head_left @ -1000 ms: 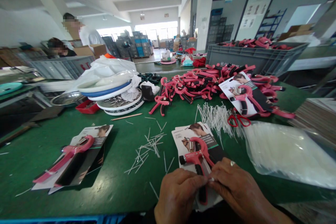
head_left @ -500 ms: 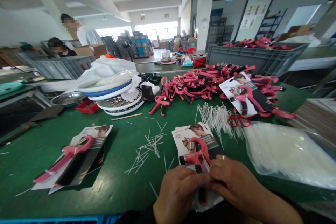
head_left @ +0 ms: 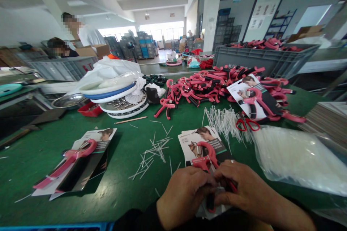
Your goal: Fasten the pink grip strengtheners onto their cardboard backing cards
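A pink hand gripper tool (head_left: 208, 151) lies on a printed card (head_left: 185, 144) at the front of the green table. My left hand (head_left: 187, 191) bends its fingers over the tool's handles from the left. From the right, my right hand (head_left: 235, 187), with a ring on one finger, closes in a pinch at the same spot. What the fingertips pinch is too small and covered to name. The lower handle ends show below the hands. Another pink tool (head_left: 71, 157) rests on stacked cards (head_left: 101, 146) at the left.
Cut white ties (head_left: 154, 151) lie mid-table. Behind are white ties (head_left: 222, 121), red scissors (head_left: 248, 124), a pile of pink tools (head_left: 200, 86) and stacked round trays (head_left: 121, 106). A plastic bag (head_left: 300, 158) lies right. Two people are at the back left.
My hands have drawn slightly apart at the fingertips, uncovering more between them. My right fingers have shifted over the handles.
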Demonstrator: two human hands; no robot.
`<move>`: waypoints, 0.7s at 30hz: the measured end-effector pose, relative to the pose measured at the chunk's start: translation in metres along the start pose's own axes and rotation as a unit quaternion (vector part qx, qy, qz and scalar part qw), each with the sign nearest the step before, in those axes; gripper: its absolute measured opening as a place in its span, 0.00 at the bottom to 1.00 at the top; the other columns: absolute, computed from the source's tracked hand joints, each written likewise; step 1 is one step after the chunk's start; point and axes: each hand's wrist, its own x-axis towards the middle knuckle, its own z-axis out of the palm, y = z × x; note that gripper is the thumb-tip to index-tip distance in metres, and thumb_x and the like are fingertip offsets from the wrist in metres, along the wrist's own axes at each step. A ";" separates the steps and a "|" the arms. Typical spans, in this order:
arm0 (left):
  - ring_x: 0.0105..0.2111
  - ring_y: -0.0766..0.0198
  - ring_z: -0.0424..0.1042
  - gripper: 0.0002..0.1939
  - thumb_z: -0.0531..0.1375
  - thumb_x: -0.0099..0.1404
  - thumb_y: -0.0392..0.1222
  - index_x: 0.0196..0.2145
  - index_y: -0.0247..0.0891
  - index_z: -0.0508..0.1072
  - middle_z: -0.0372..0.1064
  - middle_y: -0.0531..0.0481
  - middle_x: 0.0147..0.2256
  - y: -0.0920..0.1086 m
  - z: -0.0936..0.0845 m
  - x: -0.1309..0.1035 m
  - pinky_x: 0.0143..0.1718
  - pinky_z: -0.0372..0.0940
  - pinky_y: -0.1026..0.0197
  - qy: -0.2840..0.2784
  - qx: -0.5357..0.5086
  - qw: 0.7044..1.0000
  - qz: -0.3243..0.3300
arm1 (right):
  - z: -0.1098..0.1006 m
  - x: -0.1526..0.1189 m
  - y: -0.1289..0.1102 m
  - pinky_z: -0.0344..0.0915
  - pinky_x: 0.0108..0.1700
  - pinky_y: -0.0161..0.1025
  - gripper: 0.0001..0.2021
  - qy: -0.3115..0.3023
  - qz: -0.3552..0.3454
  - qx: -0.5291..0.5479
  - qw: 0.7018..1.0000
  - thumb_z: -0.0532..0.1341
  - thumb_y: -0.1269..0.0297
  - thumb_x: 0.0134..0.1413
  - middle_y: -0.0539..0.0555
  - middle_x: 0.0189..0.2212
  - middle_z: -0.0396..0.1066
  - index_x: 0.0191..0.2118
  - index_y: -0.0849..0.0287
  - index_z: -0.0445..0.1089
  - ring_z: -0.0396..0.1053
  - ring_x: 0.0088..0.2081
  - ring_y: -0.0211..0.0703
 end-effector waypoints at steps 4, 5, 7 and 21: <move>0.33 0.65 0.70 0.06 0.55 0.63 0.35 0.34 0.39 0.72 0.72 0.51 0.32 0.009 0.001 0.000 0.34 0.63 0.65 -0.003 0.005 1.000 -0.013 | 0.002 -0.015 0.005 0.58 0.30 0.34 0.09 0.036 -0.064 -0.012 0.997 0.55 0.61 0.59 0.50 0.26 0.67 0.32 0.58 0.68 0.64 0.28 0.38; 0.33 0.65 0.70 0.06 0.55 0.62 0.35 0.34 0.39 0.72 0.72 0.51 0.33 0.012 0.003 0.000 0.35 0.63 0.65 -0.003 -0.002 1.000 -0.018 | 0.003 -0.018 0.005 0.59 0.31 0.35 0.10 0.045 -0.075 -0.030 0.996 0.52 0.64 0.60 0.50 0.26 0.67 0.31 0.58 0.67 0.64 0.28 0.39; 0.35 0.64 0.69 0.06 0.58 0.60 0.37 0.35 0.40 0.72 0.71 0.50 0.36 0.018 0.008 0.000 0.36 0.64 0.63 0.002 -0.008 0.999 -0.044 | 0.007 -0.023 0.003 0.59 0.30 0.35 0.10 0.057 -0.076 -0.060 0.994 0.51 0.68 0.60 0.51 0.26 0.67 0.30 0.57 0.66 0.65 0.28 0.40; 0.47 0.55 0.66 0.22 0.61 0.52 0.35 0.45 0.51 0.71 0.59 0.48 0.53 0.023 0.016 0.000 0.46 0.64 0.52 0.020 0.006 0.993 -0.112 | 0.019 -0.036 0.003 0.59 0.24 0.34 0.11 0.115 0.008 -0.074 0.991 0.48 0.70 0.58 0.50 0.21 0.64 0.25 0.57 0.60 0.64 0.22 0.38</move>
